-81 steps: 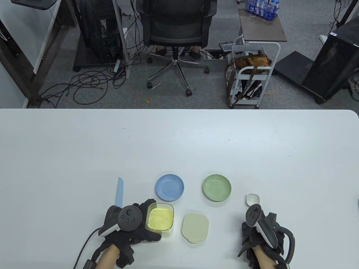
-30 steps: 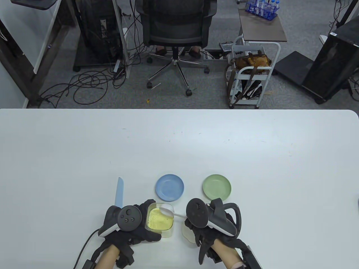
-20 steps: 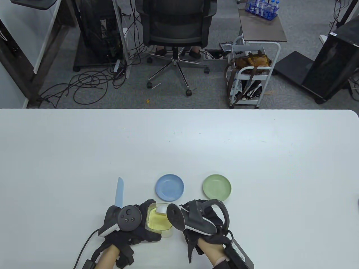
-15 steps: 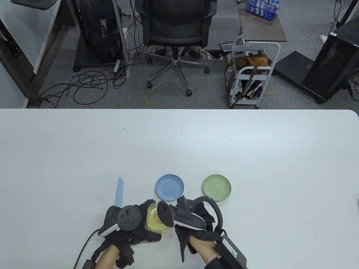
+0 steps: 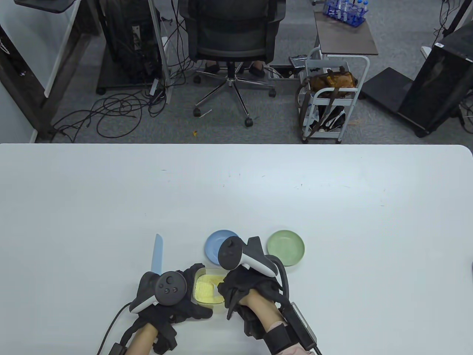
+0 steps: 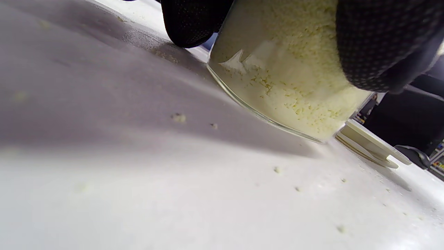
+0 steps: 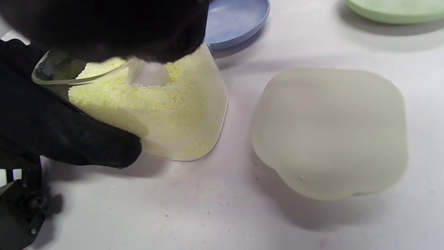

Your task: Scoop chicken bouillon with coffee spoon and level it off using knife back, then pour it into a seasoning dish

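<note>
The left hand [image 5: 168, 296] is gripping the glass bouillon container [image 7: 173, 114], tilting it. The right hand [image 5: 244, 286] is digging the coffee spoon [image 7: 149, 74] into the granules (grip hidden, presumably clutching the handle). Overfilling risks spilling onto the table [image 5: 332, 222].

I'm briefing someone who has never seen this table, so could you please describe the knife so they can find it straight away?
Start at the near edge of the white table, at the left hand that grips the glass tub of yellow powder. The knife lies flat just beyond that hand, pointing away. It is the only long, thin thing, pale blue like the blue dish.
</note>
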Tool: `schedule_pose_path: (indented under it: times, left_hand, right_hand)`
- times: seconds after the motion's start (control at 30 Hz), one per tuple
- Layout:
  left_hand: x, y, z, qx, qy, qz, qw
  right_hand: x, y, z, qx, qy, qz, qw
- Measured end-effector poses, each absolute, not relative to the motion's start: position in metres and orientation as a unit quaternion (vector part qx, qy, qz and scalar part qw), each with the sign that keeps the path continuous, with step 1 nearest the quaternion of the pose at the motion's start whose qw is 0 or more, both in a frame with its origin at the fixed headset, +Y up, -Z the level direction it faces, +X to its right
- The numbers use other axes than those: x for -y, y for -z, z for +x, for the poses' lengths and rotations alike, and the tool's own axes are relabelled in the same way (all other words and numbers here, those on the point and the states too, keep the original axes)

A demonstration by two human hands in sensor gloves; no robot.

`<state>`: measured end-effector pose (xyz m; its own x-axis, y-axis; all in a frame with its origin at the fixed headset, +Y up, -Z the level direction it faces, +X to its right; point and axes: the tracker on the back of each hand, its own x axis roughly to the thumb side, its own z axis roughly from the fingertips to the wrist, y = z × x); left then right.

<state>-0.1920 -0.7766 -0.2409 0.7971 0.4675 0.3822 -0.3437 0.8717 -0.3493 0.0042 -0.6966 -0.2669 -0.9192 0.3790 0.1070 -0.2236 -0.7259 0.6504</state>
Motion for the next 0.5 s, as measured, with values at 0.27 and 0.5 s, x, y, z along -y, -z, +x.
schedule_pose_path:
  times: [0.27,0.5]
  left_hand:
    - [0.772,0.241,-0.194,0.232,-0.212,-0.175,0.933]
    - [0.725,0.230,-0.236,0.183,-0.176,-0.195,0.947]
  right_hand:
    - [0.690,0.265,0.026,-0.312,-0.917,0.117,0.221]
    - [0.673,0.257,0.046,-0.277,-0.920,0.109,0.256]
